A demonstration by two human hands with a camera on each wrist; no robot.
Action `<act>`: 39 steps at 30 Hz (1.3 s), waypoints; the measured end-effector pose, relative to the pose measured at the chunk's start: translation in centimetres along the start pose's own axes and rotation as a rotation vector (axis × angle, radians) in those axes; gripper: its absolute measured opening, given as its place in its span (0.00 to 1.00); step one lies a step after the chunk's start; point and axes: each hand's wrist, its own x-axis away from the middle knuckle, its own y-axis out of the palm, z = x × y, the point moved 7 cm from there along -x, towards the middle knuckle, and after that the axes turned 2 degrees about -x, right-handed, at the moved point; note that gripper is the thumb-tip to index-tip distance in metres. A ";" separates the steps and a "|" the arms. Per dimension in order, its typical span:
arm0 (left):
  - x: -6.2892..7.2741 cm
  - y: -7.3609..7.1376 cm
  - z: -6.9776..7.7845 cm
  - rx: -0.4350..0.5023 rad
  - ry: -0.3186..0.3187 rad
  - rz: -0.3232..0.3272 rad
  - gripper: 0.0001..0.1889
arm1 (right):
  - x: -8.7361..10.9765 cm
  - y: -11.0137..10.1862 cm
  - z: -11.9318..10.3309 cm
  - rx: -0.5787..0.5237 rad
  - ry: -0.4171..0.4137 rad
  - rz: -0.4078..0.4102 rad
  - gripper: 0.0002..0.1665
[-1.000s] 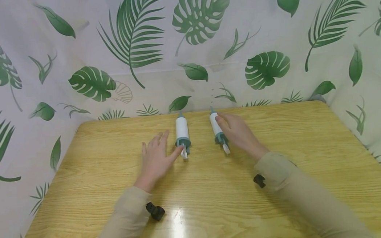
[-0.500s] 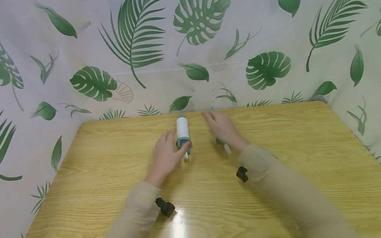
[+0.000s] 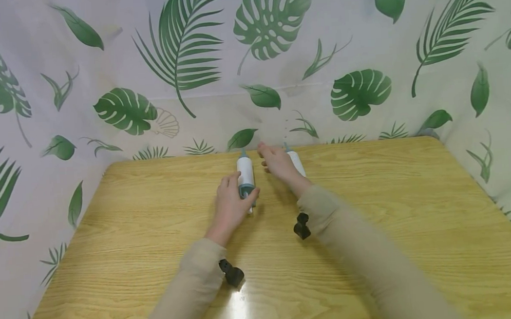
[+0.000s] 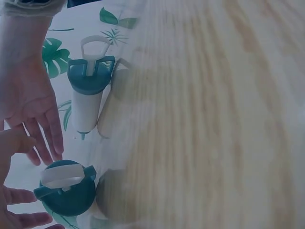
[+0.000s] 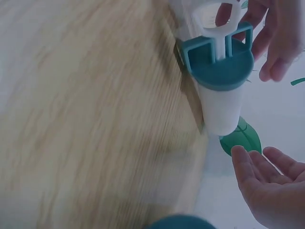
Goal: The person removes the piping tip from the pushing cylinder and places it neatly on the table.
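One syringe (image 3: 245, 167) between parted thumb and fingers of the left hand (image 3: 231, 200), another syringe (image 3: 297, 163) beside the relaxed right hand (image 3: 279, 164)

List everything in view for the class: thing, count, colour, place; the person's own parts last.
Flat wood-grain table: one, yellow-brown, across the lower head view.
Leaf-printed cloth: one or more, white with green, behind and beside the table.
Syringe-shaped, plastic-looking tubes: two, white and teal, near the table's far edge.
Small devices: two, black, lower in the head view.
Long fabric sleeves: two, beige, entering from below.
Left hand: one, bare, at the left tube's handle end.
Right hand: one, bare, between the tubes.
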 end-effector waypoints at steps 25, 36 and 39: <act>-2.4 1.2 0.1 -0.099 -0.089 0.024 0.38 | -2.7 2.6 1.2 -0.041 0.165 0.004 0.33; -2.5 1.5 -0.1 -0.071 -0.070 0.020 0.34 | -3.2 3.3 2.1 0.001 0.208 0.001 0.30; -2.4 1.5 -0.1 -0.063 -0.073 0.015 0.34 | -3.1 3.4 2.1 0.026 0.219 -0.013 0.31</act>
